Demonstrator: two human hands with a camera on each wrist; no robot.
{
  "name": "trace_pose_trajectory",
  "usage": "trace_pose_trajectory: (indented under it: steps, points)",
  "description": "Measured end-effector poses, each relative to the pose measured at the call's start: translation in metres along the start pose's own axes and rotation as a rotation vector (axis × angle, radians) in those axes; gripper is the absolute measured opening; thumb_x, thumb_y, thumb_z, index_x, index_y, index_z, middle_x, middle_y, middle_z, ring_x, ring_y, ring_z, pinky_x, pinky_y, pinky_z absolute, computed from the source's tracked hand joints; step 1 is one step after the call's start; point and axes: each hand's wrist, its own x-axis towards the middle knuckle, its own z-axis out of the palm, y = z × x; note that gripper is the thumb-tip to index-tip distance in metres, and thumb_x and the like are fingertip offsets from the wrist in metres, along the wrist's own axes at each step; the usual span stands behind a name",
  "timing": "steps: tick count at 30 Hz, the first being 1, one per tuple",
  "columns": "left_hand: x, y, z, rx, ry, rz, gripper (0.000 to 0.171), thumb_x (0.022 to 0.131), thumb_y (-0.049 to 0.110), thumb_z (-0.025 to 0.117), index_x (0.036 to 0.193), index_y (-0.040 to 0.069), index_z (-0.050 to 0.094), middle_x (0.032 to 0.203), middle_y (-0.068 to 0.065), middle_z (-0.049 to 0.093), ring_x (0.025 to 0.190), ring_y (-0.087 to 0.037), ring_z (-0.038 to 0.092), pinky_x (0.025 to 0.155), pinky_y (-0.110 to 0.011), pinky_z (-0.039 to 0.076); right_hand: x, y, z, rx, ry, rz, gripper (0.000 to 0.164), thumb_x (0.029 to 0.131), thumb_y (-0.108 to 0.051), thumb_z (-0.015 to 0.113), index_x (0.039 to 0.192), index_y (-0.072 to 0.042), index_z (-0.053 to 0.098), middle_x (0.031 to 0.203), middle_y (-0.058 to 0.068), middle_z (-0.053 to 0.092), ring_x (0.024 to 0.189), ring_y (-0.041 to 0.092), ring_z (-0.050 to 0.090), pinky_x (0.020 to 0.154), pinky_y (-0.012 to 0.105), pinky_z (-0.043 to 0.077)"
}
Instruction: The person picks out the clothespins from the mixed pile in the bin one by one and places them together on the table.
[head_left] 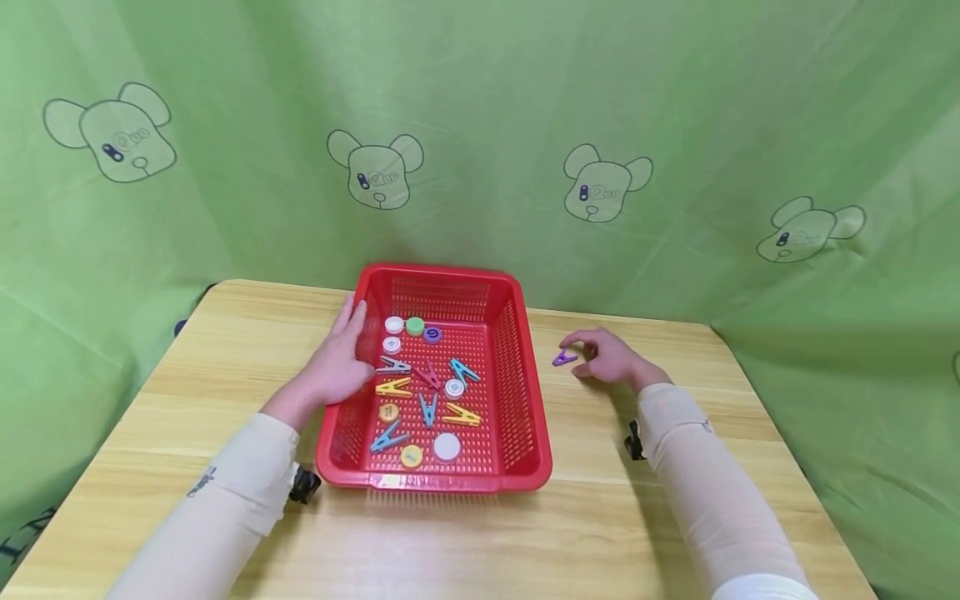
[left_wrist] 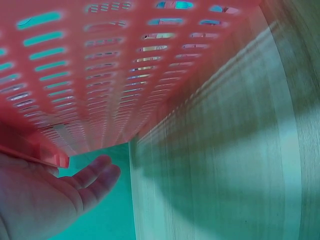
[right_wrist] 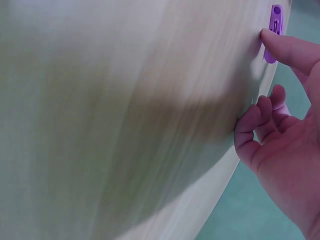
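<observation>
A red plastic basket (head_left: 529,417) stands on the wooden table, and my left hand (head_left: 339,367) holds its left rim. The thumb hooks over the rim to the inside; in the left wrist view two fingers (left_wrist: 96,182) extend past the perforated wall. Right of the basket lies a purple clothespin (head_left: 564,358). My right hand (head_left: 609,357) is at it, thumb and forefinger spread beside it. In the right wrist view one digit overlaps the purple clothespin (right_wrist: 270,56), while the other fingers are loosely bent. Inside the basket are several clothespins, including a yellow clothespin (head_left: 393,387).
Several bottle caps also lie in the basket, among them a green cap (head_left: 415,326) and a large white cap (head_left: 447,447). The wooden table (head_left: 600,533) extends to both sides and toward me. A green curtain (head_left: 480,100) hangs behind its far edge.
</observation>
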Motion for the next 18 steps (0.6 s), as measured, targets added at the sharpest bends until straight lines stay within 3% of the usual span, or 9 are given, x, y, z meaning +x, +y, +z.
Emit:
trace_pose_trajectory:
  steps: [7, 16, 18]
  points:
    - [0.001, -0.001, 0.000, 0.005, 0.003, 0.006, 0.102, 0.081, -0.005, 0.063, 0.161, 0.009, 0.002, 0.164, 0.002, -0.020, 0.149, -0.039, 0.004, 0.103, -0.056, 0.041, -0.011, 0.003, 0.000, -0.037, 0.034, 0.064, 0.047, 0.075, 0.000, 0.081, 0.121, -0.005, 0.069, 0.075, 0.011, 0.052, 0.072, 0.025, 0.046, 0.066, 0.039, 0.041]
    - [0.001, -0.002, 0.001, 0.024, 0.002, 0.008, 0.102, 0.080, -0.004, 0.063, 0.161, 0.008, 0.001, 0.164, 0.000, -0.020, 0.149, -0.038, 0.003, 0.110, -0.057, 0.032, -0.026, 0.006, 0.008, -0.061, 0.140, 0.155, 0.035, 0.080, -0.011, 0.082, 0.113, -0.011, 0.073, 0.082, 0.011, 0.054, 0.081, 0.027, 0.046, 0.074, 0.041, 0.039]
    - [0.000, -0.001, 0.001, 0.014, -0.002, 0.005, 0.101, 0.081, -0.004, 0.063, 0.161, 0.008, 0.001, 0.164, 0.000, -0.020, 0.149, -0.038, 0.002, 0.108, -0.057, 0.034, -0.028, 0.007, 0.011, -0.063, 0.173, 0.164, 0.033, 0.080, -0.013, 0.082, 0.112, -0.011, 0.073, 0.081, 0.010, 0.053, 0.081, 0.027, 0.046, 0.074, 0.041, 0.039]
